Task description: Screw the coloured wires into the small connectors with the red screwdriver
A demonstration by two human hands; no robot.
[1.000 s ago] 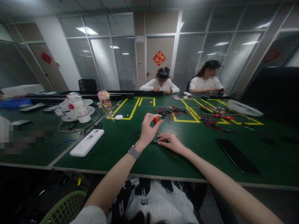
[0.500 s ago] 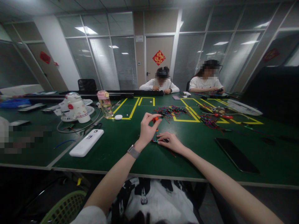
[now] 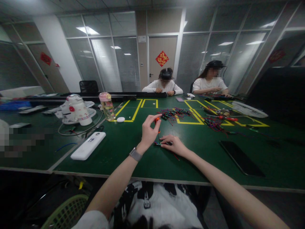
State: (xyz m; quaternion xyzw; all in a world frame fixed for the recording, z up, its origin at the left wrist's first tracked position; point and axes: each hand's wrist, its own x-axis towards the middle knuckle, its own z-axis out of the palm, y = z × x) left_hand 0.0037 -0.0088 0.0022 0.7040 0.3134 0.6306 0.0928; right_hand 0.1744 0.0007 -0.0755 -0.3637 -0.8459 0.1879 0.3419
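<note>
My left hand (image 3: pixel 149 132) is raised a little above the green table (image 3: pixel 133 152) and pinches a small orange tool handle (image 3: pixel 157 120) between thumb and fingertips. Its thin shaft runs down to a small dark part (image 3: pixel 159 144) on the table. My right hand (image 3: pixel 174 144) lies flat on the table, fingers pressed on that part. A silver watch sits on my left wrist. A pile of coloured wires (image 3: pixel 175 113) lies just beyond my hands.
A white power bank (image 3: pixel 88 145), a pink-capped bottle (image 3: pixel 107 106) and a white kettle-like appliance (image 3: pixel 77 109) stand to the left. A dark phone (image 3: pixel 240 158) lies on the right. More wires and tools (image 3: pixel 218 121) sit in the yellow-taped areas. Two people work at the far side.
My left hand has shifted its fingers round the orange handle, as if twisting it, and stayed in place. My right hand has not moved.
</note>
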